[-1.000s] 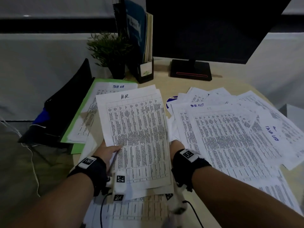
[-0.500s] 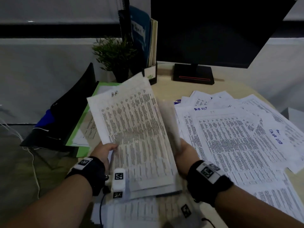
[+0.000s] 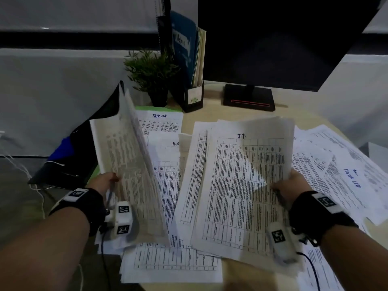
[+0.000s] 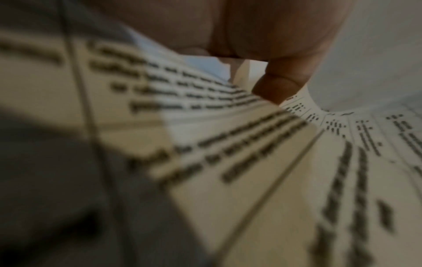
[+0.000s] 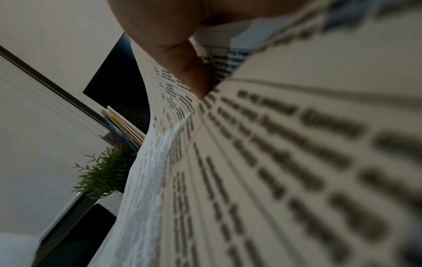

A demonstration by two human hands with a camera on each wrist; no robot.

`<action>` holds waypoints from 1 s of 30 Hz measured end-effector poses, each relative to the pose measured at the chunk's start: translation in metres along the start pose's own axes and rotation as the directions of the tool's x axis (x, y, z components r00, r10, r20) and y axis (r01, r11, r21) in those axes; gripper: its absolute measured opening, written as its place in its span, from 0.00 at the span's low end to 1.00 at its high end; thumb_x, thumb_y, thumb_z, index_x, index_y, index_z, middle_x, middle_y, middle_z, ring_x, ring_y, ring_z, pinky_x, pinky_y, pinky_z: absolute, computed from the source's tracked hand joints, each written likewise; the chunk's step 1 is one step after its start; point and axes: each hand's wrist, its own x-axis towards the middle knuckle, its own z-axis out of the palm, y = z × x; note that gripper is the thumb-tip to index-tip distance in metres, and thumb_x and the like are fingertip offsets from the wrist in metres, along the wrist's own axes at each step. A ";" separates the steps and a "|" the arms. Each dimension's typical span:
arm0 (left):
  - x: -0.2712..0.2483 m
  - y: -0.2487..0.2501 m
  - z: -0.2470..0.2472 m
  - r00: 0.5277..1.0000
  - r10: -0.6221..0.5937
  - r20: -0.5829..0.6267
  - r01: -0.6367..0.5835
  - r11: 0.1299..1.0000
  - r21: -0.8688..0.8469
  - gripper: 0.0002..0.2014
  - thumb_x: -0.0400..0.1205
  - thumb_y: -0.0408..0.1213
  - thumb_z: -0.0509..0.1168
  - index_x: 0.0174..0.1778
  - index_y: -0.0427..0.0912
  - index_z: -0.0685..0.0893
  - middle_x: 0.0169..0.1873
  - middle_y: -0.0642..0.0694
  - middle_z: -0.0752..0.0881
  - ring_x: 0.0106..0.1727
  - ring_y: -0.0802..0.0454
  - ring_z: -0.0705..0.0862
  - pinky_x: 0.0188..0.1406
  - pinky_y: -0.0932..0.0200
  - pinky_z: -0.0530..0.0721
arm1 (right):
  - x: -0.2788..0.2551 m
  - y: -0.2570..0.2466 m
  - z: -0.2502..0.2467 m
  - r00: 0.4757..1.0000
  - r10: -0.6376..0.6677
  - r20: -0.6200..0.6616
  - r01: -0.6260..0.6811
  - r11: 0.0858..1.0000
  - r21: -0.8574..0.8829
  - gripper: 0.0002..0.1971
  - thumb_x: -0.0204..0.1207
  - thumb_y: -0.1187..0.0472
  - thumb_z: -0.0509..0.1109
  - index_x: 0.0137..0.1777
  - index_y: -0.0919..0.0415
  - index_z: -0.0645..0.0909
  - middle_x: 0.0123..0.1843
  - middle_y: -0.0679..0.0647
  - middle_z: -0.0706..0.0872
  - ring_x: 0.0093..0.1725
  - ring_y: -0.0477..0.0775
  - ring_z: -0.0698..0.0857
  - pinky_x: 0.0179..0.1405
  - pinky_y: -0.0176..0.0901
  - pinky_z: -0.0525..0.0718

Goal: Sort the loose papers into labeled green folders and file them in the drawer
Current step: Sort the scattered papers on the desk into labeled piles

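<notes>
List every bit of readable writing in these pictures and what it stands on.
"IT": handwritten atop the white sheet stack the right hand holds.
"TASK LIST": white sheet on the green folder.
"TASK LIST": loose white sheet at right.
"H.R.": flat white sheet, partly hidden.
Blue folder's white label and all printed tables: unreadable.

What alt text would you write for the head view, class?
Two hands split printed papers above a desk: the left hand tilts one sheaf up, the right hand holds a stack headed "IT". More sheets, a potted plant and a monitor stand lie behind.
</notes>
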 end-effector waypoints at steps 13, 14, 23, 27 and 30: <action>-0.017 0.011 0.026 0.981 0.126 0.149 -0.194 0.555 0.809 0.27 0.77 0.35 0.68 0.74 0.37 0.74 0.61 0.36 0.82 0.44 0.44 0.79 0.42 0.60 0.74 | 0.010 -0.016 -0.010 0.969 -0.189 -0.156 0.139 0.948 -0.287 0.13 0.77 0.75 0.57 0.49 0.57 0.75 0.35 0.53 0.80 0.37 0.57 0.81 0.35 0.42 0.78; -0.018 0.012 0.028 0.981 0.126 0.146 -0.192 0.546 0.815 0.30 0.76 0.35 0.69 0.76 0.37 0.72 0.65 0.35 0.80 0.45 0.45 0.79 0.42 0.60 0.75 | 0.010 -0.016 -0.011 0.969 -0.189 -0.160 0.139 0.950 -0.281 0.13 0.77 0.75 0.56 0.50 0.57 0.76 0.36 0.53 0.81 0.36 0.56 0.81 0.35 0.42 0.78; -0.021 0.017 0.034 0.984 0.134 0.115 -0.176 0.692 0.700 0.20 0.79 0.32 0.68 0.67 0.33 0.78 0.64 0.35 0.82 0.61 0.39 0.80 0.60 0.54 0.76 | 0.004 -0.012 -0.011 0.987 -0.112 -0.112 0.100 0.990 -0.103 0.12 0.76 0.75 0.62 0.50 0.57 0.76 0.37 0.51 0.82 0.39 0.58 0.84 0.39 0.48 0.83; -0.017 0.026 0.011 0.992 0.065 0.105 -0.088 0.968 0.236 0.22 0.72 0.34 0.72 0.62 0.33 0.80 0.66 0.40 0.80 0.66 0.34 0.78 0.72 0.39 0.72 | 0.003 -0.011 -0.003 0.994 -0.075 -0.075 0.072 0.996 -0.044 0.12 0.75 0.77 0.64 0.45 0.58 0.76 0.37 0.56 0.83 0.33 0.55 0.83 0.29 0.42 0.80; -0.014 0.025 0.001 0.993 0.050 0.111 -0.055 0.997 0.049 0.18 0.72 0.38 0.71 0.54 0.35 0.80 0.61 0.37 0.80 0.63 0.39 0.78 0.67 0.42 0.73 | 0.001 -0.010 0.015 0.996 -0.084 -0.021 0.082 0.995 -0.054 0.13 0.72 0.78 0.63 0.49 0.62 0.78 0.32 0.58 0.82 0.27 0.55 0.80 0.17 0.34 0.76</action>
